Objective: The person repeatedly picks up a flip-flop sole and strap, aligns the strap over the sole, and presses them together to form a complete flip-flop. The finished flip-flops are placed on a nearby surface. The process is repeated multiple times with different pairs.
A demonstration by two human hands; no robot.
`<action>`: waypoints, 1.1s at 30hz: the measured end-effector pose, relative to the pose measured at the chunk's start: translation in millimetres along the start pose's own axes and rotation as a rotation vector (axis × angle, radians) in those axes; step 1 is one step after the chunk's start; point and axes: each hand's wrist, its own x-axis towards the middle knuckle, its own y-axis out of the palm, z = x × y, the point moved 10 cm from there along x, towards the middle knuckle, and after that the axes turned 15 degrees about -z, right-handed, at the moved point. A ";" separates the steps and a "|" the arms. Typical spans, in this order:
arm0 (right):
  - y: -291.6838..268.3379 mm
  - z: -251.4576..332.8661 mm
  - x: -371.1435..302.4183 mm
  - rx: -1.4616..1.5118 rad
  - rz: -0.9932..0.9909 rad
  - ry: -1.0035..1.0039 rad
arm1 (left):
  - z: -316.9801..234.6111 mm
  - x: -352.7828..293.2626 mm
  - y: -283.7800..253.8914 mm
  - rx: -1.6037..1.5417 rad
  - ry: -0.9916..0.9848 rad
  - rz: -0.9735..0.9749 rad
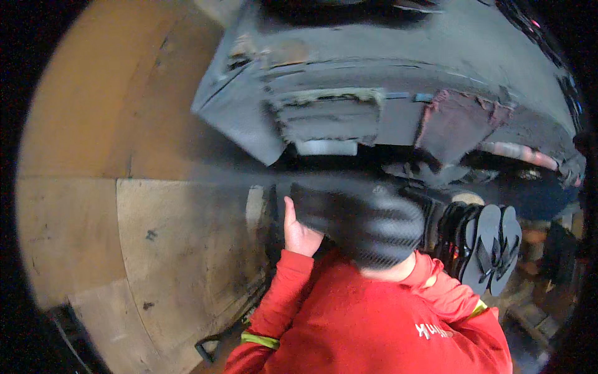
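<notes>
A black ribbed piece shaped like sandal soles point(367, 221) is held in front of my chest, smeared by motion. My left hand point(301, 235) is at its left edge, thumb pointing up, with the other fingers out of sight behind it. Under its lower right edge, a strip of my right hand point(393, 272) shows; the piece covers those fingers. To the right of the piece stand grey flip-flops with black straps point(484, 249), upright beside several black ones.
A big grey machine or covered bench point(398, 50) fills the far side, with a frayed grey cloth point(330, 121) and a reddish cloth point(458, 121) hanging from its front. Brown board panels point(187, 249) cover the left. A black handle-like loop point(208, 346) is at lower left.
</notes>
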 end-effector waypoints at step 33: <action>-32.5 121.7 43.9 -1.200 -0.670 -1.148 | -18.8 10.6 105.6 1.081 0.520 0.156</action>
